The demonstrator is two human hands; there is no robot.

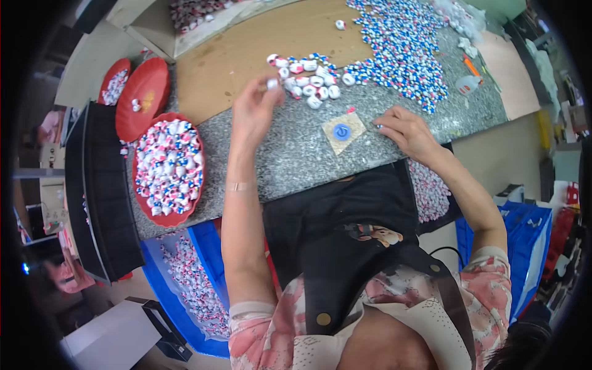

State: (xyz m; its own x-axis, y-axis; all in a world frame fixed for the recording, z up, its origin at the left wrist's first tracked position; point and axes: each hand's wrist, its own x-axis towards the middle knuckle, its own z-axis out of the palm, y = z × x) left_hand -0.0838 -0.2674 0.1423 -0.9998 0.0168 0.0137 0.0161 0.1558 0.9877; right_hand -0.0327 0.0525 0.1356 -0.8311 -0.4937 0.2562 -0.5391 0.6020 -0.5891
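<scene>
My left hand (254, 112) is raised over the grey speckled table, thumb and fingers pinched on a small white round piece (272, 84). To its right lies a loose cluster of larger white hollow pieces (313, 81) with pink and blue parts. My right hand (407, 132) is closed at the fingertips on a tiny blue-and-white piece (378, 126), partly hidden by the fingers. Between my hands, nearer my right, a tan square pad (333, 145) carries a round blue disc (341, 131). A small pink bit (351, 110) sits by the pad's far corner.
A heap of small blue-and-white pieces (404, 52) spreads at the far right beside a cardboard sheet (246, 43). Red scalloped trays (202, 166) stand at left, one full of pieces. A small clear bottle (467, 85) is at right. Blue bags (161, 271) flank my lap.
</scene>
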